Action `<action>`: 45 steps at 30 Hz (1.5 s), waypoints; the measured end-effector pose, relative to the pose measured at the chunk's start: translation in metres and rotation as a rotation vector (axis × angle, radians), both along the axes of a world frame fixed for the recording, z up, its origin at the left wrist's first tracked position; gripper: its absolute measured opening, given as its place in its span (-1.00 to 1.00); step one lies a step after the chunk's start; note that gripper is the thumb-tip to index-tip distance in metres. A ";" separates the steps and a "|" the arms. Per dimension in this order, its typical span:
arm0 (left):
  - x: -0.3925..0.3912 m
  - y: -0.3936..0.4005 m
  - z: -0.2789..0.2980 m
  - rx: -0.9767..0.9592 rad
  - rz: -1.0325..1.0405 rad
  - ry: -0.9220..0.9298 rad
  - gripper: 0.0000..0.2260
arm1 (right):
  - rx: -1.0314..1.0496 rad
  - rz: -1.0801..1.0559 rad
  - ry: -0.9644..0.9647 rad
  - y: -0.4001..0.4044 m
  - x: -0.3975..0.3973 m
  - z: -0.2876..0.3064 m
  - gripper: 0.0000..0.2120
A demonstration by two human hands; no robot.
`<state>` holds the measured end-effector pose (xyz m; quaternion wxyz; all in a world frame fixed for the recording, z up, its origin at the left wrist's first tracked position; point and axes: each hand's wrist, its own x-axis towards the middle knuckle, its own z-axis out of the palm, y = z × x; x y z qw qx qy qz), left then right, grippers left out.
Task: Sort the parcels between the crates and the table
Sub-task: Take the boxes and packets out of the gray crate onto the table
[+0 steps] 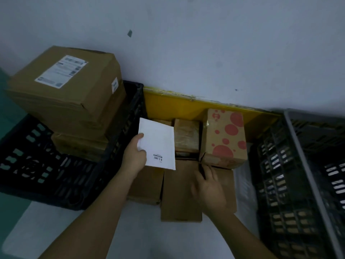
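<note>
A: Item one, white mailer [158,144]: pinched along near left edge by left hand [135,155], thumb on top face, remaining fingers underneath. Held flat above brown parcels, just right of black crate [56,176]. Small barcode label near its near edge.

B: Item two, right hand [210,187]?

A: Fingers loosely spread, blurred; resting on or just over flat brown box [180,193], fingertips close to near lower corner of red-spotted carton [225,137]. Grip on anything: cannot tell for certain, nothing seen clasped.

B: Remaining stock, centre?

A: Taped brown parcel [186,136] upright beside red-spotted carton, behind mailer's right edge. Small brown box [147,184] below mailer, touching flat brown box. All in front of yellow panel [173,103] along wall.

B: Crates?

A: Black crate, left: large labelled carton [69,90] stacked on lower brown box [80,146]. Grey crate [302,184], right: contents not discernible.
</note>
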<state>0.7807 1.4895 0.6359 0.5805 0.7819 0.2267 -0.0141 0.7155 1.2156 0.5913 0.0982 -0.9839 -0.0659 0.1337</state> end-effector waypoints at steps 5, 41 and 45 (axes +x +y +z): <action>0.059 0.001 -0.016 -0.027 -0.047 0.025 -0.38 | 0.028 -0.041 -0.011 -0.005 -0.010 0.012 -0.49; 0.001 -0.192 0.067 1.024 -0.658 -0.606 -0.26 | -0.010 -0.291 -0.533 -0.124 -0.054 0.156 -0.29; -0.026 -0.249 0.078 0.975 -0.695 -0.599 -0.25 | -0.007 -0.345 -0.556 -0.213 -0.061 0.162 -0.32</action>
